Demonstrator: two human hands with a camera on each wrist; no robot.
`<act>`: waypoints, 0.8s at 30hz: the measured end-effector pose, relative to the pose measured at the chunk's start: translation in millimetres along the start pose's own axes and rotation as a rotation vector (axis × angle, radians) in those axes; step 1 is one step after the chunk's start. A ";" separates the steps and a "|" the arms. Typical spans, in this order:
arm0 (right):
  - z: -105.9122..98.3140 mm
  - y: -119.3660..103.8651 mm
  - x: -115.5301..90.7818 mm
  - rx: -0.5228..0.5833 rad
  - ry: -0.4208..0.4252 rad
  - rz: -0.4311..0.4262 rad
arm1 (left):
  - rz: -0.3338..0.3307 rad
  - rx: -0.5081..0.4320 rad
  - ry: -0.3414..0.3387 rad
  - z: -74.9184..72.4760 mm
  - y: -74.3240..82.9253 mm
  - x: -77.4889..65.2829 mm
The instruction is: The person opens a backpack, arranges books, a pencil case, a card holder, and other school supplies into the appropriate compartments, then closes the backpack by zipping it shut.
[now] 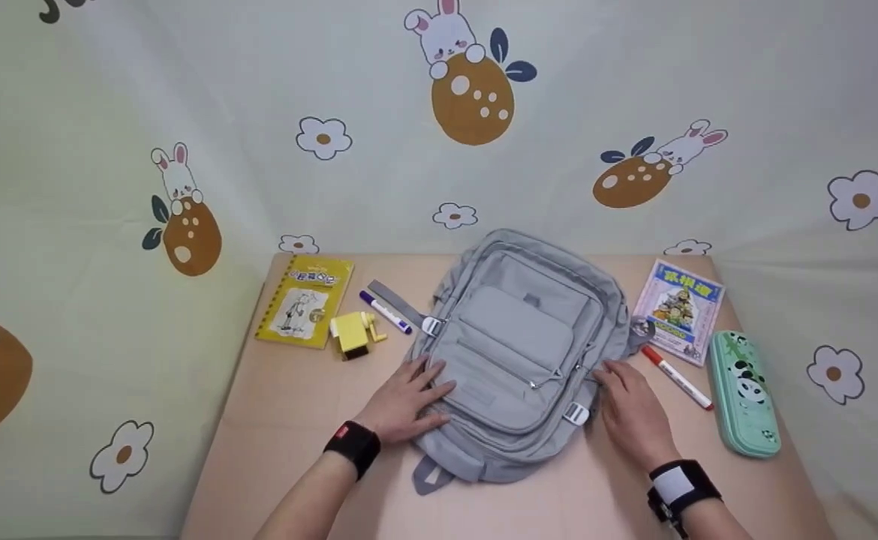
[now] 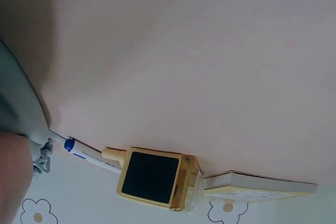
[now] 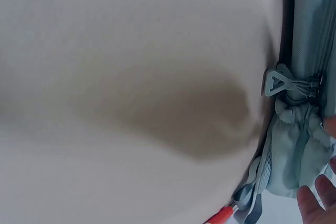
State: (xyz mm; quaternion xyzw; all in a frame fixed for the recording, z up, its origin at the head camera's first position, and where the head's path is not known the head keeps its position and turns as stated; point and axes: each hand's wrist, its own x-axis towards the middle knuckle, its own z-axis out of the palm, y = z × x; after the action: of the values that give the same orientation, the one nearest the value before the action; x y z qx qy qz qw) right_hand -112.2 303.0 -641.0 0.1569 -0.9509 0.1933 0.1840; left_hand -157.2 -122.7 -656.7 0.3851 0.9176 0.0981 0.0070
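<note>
A grey backpack (image 1: 518, 315) lies on the table, tilted, front pockets facing up. My left hand (image 1: 405, 401) rests on its lower left edge with spread fingers. On the opposite side, my right hand (image 1: 634, 409) touches the bag's side near a strap buckle (image 1: 576, 413). The right wrist view shows that hand's fingers (image 3: 310, 203) slightly apart beside the bag's side pocket (image 3: 286, 169). In the left wrist view, only part of the left hand (image 2: 13, 174) shows, by the bag's edge.
Left of the bag are a yellow notebook (image 1: 304, 300), a yellow crank pencil sharpener (image 1: 351, 334) and a blue marker (image 1: 386, 313). To the right are a comic book (image 1: 683, 307), a red marker (image 1: 678, 377) and a green panda pencil case (image 1: 747, 397). A printed cloth (image 1: 371, 75) surrounds the table.
</note>
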 end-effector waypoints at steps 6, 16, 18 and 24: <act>5.2 -3.2 8.3 -0.067 -0.038 -0.011 | 0.022 0.042 -0.038 -11.4 24.7 9.3; 7.4 -11.6 30.8 -0.117 -0.043 -0.030 | 0.059 -0.009 -0.110 -14.6 125.3 47.5; 8.6 -13.5 32.1 -0.120 -0.021 -0.016 | 0.045 0.030 -0.092 -9.1 138.8 52.9; 13.7 -14.6 32.4 -0.106 0.031 0.037 | -0.021 0.120 -0.036 1.9 155.9 67.3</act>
State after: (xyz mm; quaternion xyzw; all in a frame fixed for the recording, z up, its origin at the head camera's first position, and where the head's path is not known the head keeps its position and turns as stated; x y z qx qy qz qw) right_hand -139.4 277.0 -634.9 0.1262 -0.9596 0.1483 0.2033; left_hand -94.3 31.9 -625.4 0.3767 0.9256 0.0361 0.0016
